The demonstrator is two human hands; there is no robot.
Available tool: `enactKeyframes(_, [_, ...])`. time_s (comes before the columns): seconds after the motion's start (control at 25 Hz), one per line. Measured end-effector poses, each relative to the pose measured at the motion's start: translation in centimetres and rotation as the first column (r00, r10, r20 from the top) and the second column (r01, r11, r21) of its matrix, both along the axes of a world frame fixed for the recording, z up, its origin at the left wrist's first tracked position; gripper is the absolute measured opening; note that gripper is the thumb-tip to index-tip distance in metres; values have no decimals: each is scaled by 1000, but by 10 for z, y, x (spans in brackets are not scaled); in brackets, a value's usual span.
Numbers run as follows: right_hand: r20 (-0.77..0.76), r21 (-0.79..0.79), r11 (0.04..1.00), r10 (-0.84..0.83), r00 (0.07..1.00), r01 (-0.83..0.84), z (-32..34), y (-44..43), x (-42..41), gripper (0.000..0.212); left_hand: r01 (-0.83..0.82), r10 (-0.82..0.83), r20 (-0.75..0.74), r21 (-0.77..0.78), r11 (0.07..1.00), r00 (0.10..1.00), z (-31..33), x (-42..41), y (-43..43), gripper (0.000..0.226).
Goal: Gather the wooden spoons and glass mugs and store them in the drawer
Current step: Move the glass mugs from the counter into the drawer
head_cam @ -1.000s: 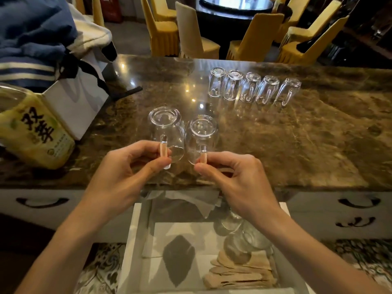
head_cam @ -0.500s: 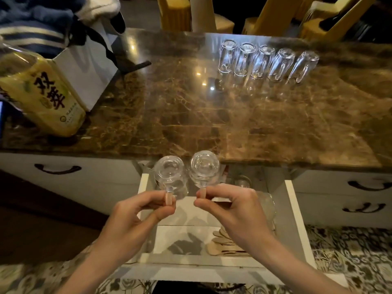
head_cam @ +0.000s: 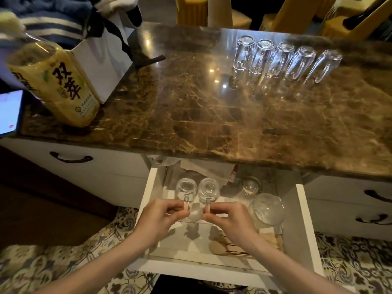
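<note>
Pinching a handle apiece, the left hand [head_cam: 161,217] and right hand [head_cam: 230,219] hold two glass mugs inside the open drawer [head_cam: 148,198]. Thumb and forefinger are closed on each handle, with the other fingers curled under. Left mug [head_cam: 185,187] and right mug [head_cam: 209,187] sit base-up, side by side and nearly touching, in the drawer's back-left part. Whether they rest on its floor, can't tell.

Crowding them now: crumpled paper [head_cam: 203,168] is bunched at the back just behind the mugs. A small round glass [head_cam: 251,185] sits off to the right, and a larger rounded glass piece [head_cam: 266,209] is just beside the right hand. Wooden spoons [head_cam: 224,248] lie flat at the front right, partly under the right wrist, overlapping so the number is unclear.

Up on the marble counter [head_cam: 212,115], a row of mugs [head_cam: 280,59] stands upside down at the far right, well apart from the drawer. Far left, a yellow bottle [head_cam: 57,88] stands in front of a white paper bag [head_cam: 101,60], with a lit screen [head_cam: 9,111] at the edge.

The tally: two mugs in hand, five on the counter, two other glass pieces in the drawer, and three dark handles [head_cam: 71,159] on closed drawers.
</note>
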State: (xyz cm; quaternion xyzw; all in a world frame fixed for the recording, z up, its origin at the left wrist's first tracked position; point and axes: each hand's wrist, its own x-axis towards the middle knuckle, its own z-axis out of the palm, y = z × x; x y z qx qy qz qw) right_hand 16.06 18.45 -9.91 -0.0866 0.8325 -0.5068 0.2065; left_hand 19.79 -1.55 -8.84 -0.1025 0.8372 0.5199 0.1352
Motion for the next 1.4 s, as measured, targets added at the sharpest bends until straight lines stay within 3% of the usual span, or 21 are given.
enactKeyframes(0.28, [40, -32, 998, -54, 998, 56, -30, -10, -27, 8, -205, 203, 32, 76, 976, 979, -36, -23, 12, 30])
enactKeyframes(0.48, [54, -95, 990, -99, 994, 103, -42, -23, -39, 19, -314, 315, 27, 193, 930, 949, -53, -42, 17, 20])
enactKeyframes(0.76, [107, -127, 982, -126, 986, 139, -63, -47, -41, 8, -412, 412, 4, 72, 909, 911, -77, -48, 14, 22])
enactKeyframes(1.12, [188, -71, 982, -160, 969, 176, -87, -58, -45, 7, -385, 385, -5, 18, 923, 923, -85, -52, 11, 14])
enactKeyframes(1.4, [245, -62, 978, -181, 953, 201, -86, -66, -50, 7, -361, 346, 144, 90, 928, 927, -90, -54, 9, 9])
